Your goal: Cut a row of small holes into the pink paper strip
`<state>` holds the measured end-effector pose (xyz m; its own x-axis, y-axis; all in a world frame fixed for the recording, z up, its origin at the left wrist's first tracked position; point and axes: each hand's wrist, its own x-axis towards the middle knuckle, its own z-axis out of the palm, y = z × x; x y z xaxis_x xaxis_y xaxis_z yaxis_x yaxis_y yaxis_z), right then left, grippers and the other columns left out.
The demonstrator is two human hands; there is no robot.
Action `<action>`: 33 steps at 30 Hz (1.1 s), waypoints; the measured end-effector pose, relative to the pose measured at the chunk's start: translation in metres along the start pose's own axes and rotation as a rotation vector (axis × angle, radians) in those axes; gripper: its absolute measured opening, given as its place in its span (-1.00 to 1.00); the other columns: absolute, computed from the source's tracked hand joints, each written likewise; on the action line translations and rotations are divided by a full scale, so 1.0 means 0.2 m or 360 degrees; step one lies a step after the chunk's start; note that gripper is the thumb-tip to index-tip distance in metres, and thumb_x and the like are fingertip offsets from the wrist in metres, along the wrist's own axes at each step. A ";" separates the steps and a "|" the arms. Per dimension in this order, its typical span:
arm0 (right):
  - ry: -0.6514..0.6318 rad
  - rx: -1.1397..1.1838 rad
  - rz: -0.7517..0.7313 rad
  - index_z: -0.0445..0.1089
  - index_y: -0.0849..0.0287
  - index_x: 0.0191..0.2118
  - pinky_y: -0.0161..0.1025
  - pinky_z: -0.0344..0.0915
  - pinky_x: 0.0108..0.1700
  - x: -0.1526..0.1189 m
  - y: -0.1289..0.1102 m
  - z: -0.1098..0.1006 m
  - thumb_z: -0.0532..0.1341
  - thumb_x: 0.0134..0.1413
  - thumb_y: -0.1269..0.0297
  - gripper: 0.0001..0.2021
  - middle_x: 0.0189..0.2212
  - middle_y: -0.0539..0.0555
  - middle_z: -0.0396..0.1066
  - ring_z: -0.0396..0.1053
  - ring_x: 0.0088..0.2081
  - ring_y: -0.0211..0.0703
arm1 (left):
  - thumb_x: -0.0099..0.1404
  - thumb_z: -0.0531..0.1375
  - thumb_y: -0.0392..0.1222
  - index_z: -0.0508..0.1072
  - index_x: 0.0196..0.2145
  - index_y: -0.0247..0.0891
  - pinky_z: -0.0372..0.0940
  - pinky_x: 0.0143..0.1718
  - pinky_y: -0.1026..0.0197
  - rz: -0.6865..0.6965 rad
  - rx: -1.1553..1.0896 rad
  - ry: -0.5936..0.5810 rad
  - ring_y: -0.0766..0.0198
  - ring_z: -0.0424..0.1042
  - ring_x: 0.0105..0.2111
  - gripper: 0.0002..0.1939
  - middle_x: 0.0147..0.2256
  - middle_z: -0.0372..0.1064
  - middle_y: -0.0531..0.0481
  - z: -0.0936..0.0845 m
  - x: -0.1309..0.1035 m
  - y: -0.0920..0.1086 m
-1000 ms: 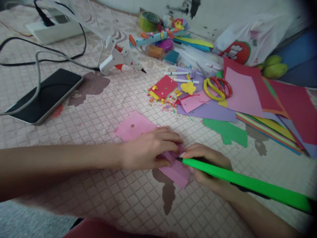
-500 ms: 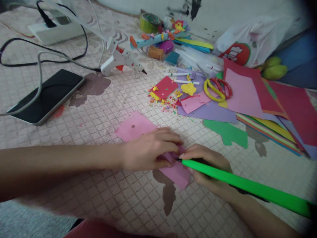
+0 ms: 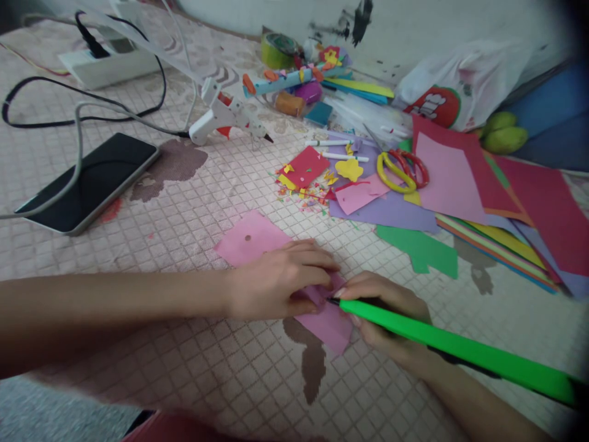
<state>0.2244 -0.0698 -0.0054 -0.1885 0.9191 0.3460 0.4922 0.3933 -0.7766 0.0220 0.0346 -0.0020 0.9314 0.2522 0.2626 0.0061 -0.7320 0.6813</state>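
A pink paper strip (image 3: 253, 236) with a small hole near its upper left end lies slantwise on the patterned tablecloth (image 3: 184, 362). Across its middle rests my left hand (image 3: 288, 279), fingers bent and pressing the paper down, with part of the strip hidden beneath. My right hand (image 3: 391, 307) is closed around a long bright green tool (image 3: 451, 341), whose dark, thin tip touches or nearly touches the pink paper beside my left fingertips. The lower right end of the strip shows below both hands.
A phone (image 3: 92, 181), a white glue gun (image 3: 230, 116) with its cable and a power strip (image 3: 105, 64) lie left and behind. Scissors (image 3: 398, 172), paper scraps and coloured sheets (image 3: 446, 172) spread at the right. A green paper piece (image 3: 421, 248) lies nearer my right hand.
The view has shifted slightly, so the background sits a little lower. Both hands, the pink strip and the green tool keep nearly the same places.
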 end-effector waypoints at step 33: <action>0.0206 -0.0001 0.0003 0.44 0.05 -0.31 -0.30 0.45 -0.46 0.05 -0.07 -0.06 0.21 -0.01 0.52 -0.80 -0.46 0.02 0.50 0.48 -0.43 -0.18 | 0.33 0.22 -0.22 0.39 0.00 -0.35 0.15 0.24 -0.05 -0.0058 0.0140 0.0074 0.05 0.30 0.13 -0.69 0.08 0.36 -0.21 0.01 -0.05 0.04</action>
<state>0.2259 -0.0663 0.0165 -0.0765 0.9091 0.4094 0.4930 0.3915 -0.7770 0.0135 0.0239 -0.0007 0.9122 0.3072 0.2712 0.0737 -0.7740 0.6289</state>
